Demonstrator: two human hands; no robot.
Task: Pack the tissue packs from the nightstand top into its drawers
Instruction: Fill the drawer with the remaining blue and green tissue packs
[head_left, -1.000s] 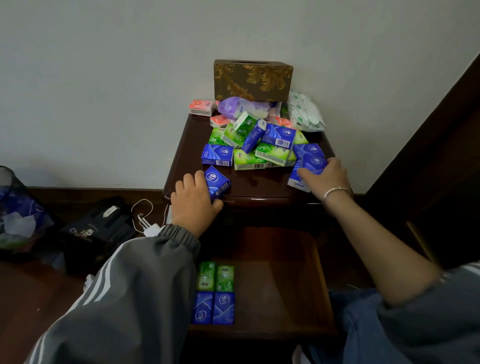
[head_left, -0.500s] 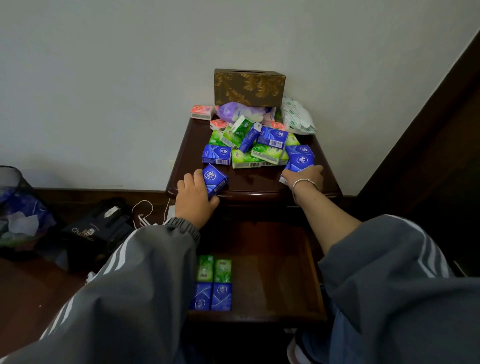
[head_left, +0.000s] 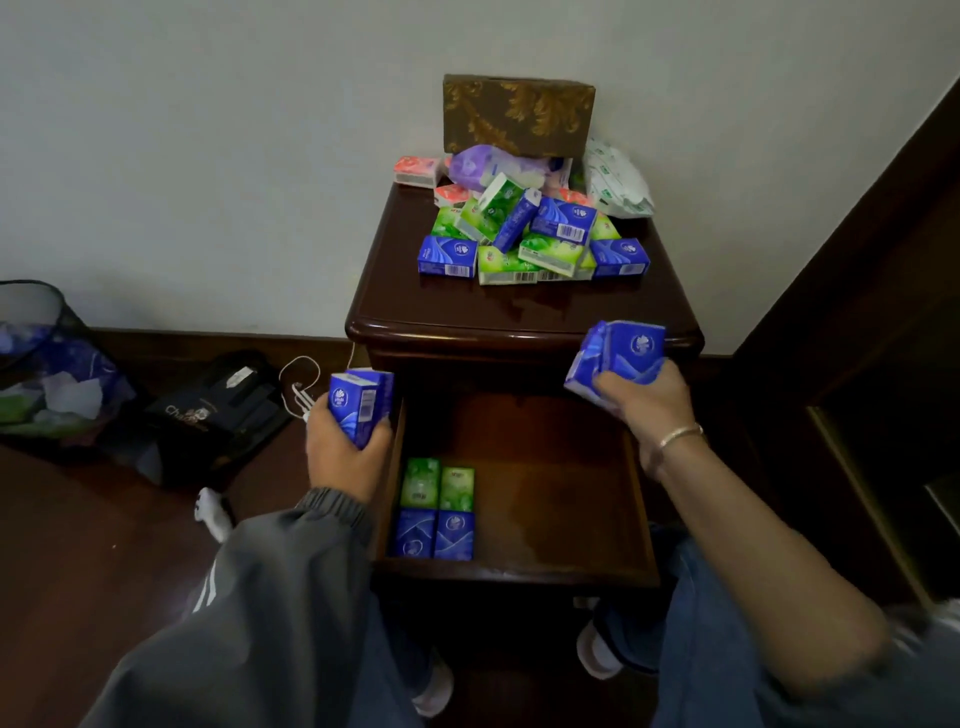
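Observation:
My left hand (head_left: 345, 454) grips a blue tissue pack (head_left: 358, 405) upright, just left of the open drawer (head_left: 566, 519). Over the drawer's right back corner, my right hand (head_left: 647, 400) holds blue tissue packs (head_left: 618, 358), at least two. Inside the drawer, at its front left, lie two green packs (head_left: 439, 483) and two blue packs (head_left: 434, 535) in a square. A heap of blue, green and pink packs (head_left: 530, 234) rests on the back half of the dark nightstand top (head_left: 519, 312).
A brown patterned tissue box (head_left: 517, 114) and a white soft pack (head_left: 615, 179) stand against the wall behind the heap. On the floor at left are a waste bin (head_left: 41, 358), a black bag (head_left: 208, 410) and a white charger cable (head_left: 301, 384). Dark furniture stands at right.
Both hands have lifted off the nightstand top with their blue packs and come down toward the open drawer. The head view has tilted down.

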